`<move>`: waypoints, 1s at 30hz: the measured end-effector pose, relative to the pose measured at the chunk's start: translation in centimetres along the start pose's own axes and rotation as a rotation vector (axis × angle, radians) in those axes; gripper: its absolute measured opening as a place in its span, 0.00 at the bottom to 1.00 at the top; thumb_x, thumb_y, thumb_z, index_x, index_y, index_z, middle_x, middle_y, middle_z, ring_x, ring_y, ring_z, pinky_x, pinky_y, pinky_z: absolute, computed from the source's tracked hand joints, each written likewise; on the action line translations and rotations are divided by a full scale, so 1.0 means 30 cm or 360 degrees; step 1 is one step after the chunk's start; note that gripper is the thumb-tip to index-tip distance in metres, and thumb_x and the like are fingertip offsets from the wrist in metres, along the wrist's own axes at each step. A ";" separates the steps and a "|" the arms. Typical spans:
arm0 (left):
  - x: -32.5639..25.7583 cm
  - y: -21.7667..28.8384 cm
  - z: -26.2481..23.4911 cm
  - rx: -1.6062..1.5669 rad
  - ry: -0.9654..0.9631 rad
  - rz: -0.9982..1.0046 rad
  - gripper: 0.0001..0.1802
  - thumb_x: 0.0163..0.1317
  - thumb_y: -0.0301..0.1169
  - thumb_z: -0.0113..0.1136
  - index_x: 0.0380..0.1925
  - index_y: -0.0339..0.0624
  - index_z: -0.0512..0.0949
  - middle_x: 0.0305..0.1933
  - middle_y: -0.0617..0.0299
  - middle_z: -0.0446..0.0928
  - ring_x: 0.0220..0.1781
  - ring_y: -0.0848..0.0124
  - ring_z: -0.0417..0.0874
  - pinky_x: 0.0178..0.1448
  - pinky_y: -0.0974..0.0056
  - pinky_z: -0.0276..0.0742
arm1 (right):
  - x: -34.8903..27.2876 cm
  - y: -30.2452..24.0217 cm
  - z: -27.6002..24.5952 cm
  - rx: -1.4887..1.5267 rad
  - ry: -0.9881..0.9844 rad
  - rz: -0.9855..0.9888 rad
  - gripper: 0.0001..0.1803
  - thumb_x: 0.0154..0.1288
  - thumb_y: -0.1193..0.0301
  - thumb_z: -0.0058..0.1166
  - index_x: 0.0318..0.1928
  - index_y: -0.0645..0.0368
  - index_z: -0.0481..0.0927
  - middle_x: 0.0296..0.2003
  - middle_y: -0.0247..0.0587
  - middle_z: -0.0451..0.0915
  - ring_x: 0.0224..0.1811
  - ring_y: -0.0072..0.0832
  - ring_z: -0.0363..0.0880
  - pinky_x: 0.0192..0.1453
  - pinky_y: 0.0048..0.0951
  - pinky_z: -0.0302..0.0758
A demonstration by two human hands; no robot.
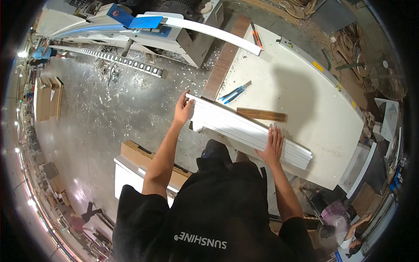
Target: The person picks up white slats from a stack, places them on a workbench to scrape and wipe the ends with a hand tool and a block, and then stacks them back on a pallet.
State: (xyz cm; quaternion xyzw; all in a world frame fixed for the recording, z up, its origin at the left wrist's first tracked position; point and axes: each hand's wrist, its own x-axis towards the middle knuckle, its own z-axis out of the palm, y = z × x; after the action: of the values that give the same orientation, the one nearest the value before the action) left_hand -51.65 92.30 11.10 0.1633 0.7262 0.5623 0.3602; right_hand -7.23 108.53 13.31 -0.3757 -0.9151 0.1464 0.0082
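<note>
Several long narrow white strips [244,129] lie side by side along the near edge of the cream worktable [323,144], slanting down to the right. My left hand [183,109] grips their left end, with its fingers around the end edge. My right hand [273,145] rests flat on top of the strips toward their right end, with its fingers stretched out. Just beyond them lies a short brown wood-grain strip [262,115]. A blue utility knife [235,92] with its blade out is farther back on the table.
An orange-and-black tool [256,37] and a yellow-marked level [323,67] lie toward the table's far side. A machine with a blue cover [146,22] stands far left. A brown wood-grain board [227,56] borders the table. Cartons [137,153] sit at my left; people work at lower right.
</note>
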 end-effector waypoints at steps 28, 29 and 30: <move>0.068 0.090 0.926 0.2059 -0.1420 0.1202 0.42 0.58 0.44 0.77 0.69 0.40 0.74 0.69 0.47 0.77 0.72 0.53 0.79 0.75 0.50 0.75 | 0.007 0.014 -0.005 0.0026 0.0093 0.0087 0.68 0.35 0.50 0.82 0.79 0.56 0.63 0.71 0.50 0.69 0.74 0.54 0.66 0.83 0.65 0.57; 0.076 0.069 0.922 0.2054 -0.1316 0.1377 0.42 0.57 0.44 0.77 0.69 0.40 0.74 0.69 0.47 0.77 0.73 0.54 0.78 0.76 0.50 0.74 | 0.011 0.007 -0.013 0.0031 0.0072 0.0065 0.69 0.34 0.50 0.83 0.79 0.56 0.63 0.71 0.50 0.69 0.75 0.54 0.65 0.84 0.65 0.56; 0.087 0.048 0.919 0.2044 -0.1211 0.1547 0.41 0.57 0.44 0.77 0.69 0.41 0.74 0.68 0.48 0.77 0.73 0.54 0.77 0.77 0.50 0.73 | 0.015 -0.001 -0.019 0.0039 0.0050 0.0042 0.70 0.33 0.50 0.83 0.79 0.56 0.63 0.72 0.50 0.69 0.76 0.54 0.65 0.85 0.65 0.56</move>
State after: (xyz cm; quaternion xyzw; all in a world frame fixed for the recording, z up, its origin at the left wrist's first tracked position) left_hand -34.20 113.68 8.58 0.7994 0.5830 0.0453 0.1377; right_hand -7.50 108.96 13.82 -0.3899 -0.9079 0.1518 0.0253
